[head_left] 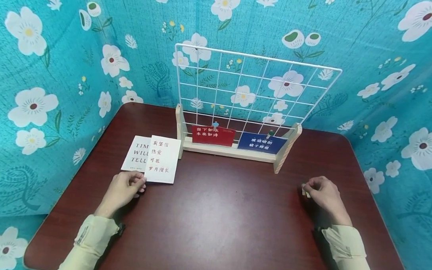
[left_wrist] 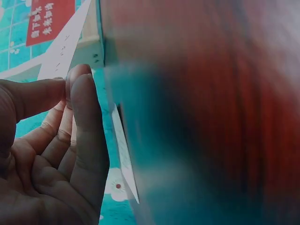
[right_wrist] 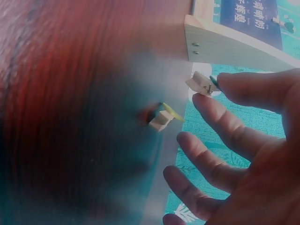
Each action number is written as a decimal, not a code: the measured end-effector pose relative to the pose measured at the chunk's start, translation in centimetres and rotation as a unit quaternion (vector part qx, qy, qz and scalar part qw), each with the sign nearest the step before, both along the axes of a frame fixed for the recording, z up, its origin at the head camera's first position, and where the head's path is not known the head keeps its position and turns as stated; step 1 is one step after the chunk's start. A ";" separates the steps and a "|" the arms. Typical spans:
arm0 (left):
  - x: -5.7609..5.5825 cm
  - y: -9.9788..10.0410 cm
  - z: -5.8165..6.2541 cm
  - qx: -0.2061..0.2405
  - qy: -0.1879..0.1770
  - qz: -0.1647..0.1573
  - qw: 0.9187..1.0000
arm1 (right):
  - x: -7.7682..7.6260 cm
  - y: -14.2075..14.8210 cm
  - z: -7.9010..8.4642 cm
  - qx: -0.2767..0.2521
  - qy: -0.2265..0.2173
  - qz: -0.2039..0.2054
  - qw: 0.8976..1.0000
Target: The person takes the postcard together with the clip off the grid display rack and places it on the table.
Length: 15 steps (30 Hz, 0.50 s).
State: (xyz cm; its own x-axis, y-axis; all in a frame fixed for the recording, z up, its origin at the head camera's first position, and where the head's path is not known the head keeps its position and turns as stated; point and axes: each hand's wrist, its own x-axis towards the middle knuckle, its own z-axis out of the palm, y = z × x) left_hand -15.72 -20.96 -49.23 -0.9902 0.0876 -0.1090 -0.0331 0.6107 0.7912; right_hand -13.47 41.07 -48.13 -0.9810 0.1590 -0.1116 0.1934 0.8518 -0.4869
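White card [head_left: 162, 158]: at the left hand, just beside the rack's left foot in the head view. Long axis ran away from the person, far end leaning slightly right; the left wrist view showed it tilted up off the table [head_left: 222, 218].

Left hand [head_left: 123, 190]: the nearer one, thumb and index finger pinching the card near its near left corner.

Second white card [head_left: 134, 155]: flat on the table, partly covered by the first in the head view.

Key relation: wire rack [head_left: 258, 84] stood beyond both hands, away and to the right from the left hand, away and to the left from the right. Red card [head_left: 212, 136] and blue card [head_left: 262, 143] hung low on it, long axes along the rack, so the held card lay crosswise to them. Judged a matter of card and clip being well apart, on opposite sides.

Right hand [head_left: 324, 192]: thumb and index finger pinching a small wooden clip [right_wrist: 200, 84], other fingers spread loosely. Yellow-topped clip [right_wrist: 161, 120] lay near those fingertips, apparently on the table.
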 end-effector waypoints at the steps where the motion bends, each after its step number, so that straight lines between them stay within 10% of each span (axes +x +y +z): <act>1: 0.0 -0.2 -0.1 0.001 -0.006 0.000 1.000 | 0.0 0.0 0.0 -0.001 -0.002 0.002 1.000; 15: -1.0 -2.2 -0.7 0.040 -0.125 -0.028 0.991 | 0.1 0.4 -0.4 0.010 -0.017 -0.009 1.000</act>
